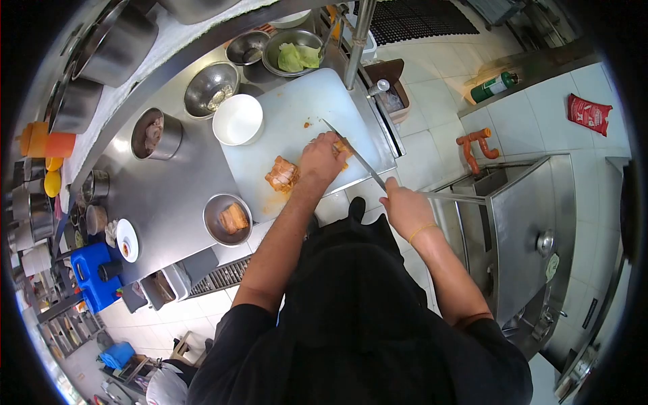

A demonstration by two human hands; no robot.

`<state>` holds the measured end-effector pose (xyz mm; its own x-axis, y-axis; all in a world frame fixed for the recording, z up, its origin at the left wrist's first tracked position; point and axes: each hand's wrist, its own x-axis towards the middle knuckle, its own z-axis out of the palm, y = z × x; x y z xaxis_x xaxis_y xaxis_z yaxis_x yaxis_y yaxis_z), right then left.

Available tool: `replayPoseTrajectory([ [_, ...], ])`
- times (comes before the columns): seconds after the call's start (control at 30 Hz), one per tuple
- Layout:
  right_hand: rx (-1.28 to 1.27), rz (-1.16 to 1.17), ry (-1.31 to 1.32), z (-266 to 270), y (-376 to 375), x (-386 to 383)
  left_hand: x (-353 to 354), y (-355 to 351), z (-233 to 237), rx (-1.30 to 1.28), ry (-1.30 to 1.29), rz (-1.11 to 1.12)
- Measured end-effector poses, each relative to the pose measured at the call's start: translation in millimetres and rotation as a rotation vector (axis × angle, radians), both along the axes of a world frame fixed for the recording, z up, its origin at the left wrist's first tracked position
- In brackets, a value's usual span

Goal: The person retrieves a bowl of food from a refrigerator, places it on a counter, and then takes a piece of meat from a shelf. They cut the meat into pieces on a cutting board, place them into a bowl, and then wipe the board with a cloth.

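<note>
Meat [343, 154], one piece, toward the near edge of the cutting board [291, 111]: gripped by left hand [322, 158]; right hand [406, 210] closed round knife [363, 164]. Step, by appearances: slicing. Next stroke calls for left hand tucked clear of knife.

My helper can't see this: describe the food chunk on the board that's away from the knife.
Find the big white cutting board on the steel counter. On it, just left of the left hand, lies the orange-brown chunk. It sits away from the knife and, unlike the similar piece in the steel bowl, directly on the board.
</note>
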<state>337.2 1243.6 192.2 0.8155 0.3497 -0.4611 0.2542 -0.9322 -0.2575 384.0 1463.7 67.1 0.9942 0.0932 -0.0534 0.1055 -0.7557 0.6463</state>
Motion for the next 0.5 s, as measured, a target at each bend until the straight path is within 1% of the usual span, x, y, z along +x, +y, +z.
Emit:
replayPoseTrajectory([
  [0.1,0.004,-0.004,0.048,5.9,2.6,0.4,1.9,-1.0,-5.3,0.051,-0.031,-0.024],
  [0.13,0.008,0.009,0.041,0.6,4.5,2.8,1.7,-1.8,-6.5,0.034,-0.033,-0.019],
  [0.3,0.084,0.029,0.018,-55.2,32.5,40.8,1.4,-2.0,-2.0,-0.022,-0.025,-0.005],
  [0.37,0.148,-0.02,0.008,-83.3,47.8,50.0,1.5,-0.9,-2.3,-0.027,-0.01,-0.004],
  [0.5,0.223,-0.044,-0.007,-102.4,57.2,63.5,-1.8,-1.9,-2.0,-0.068,-0.01,0.038],
])
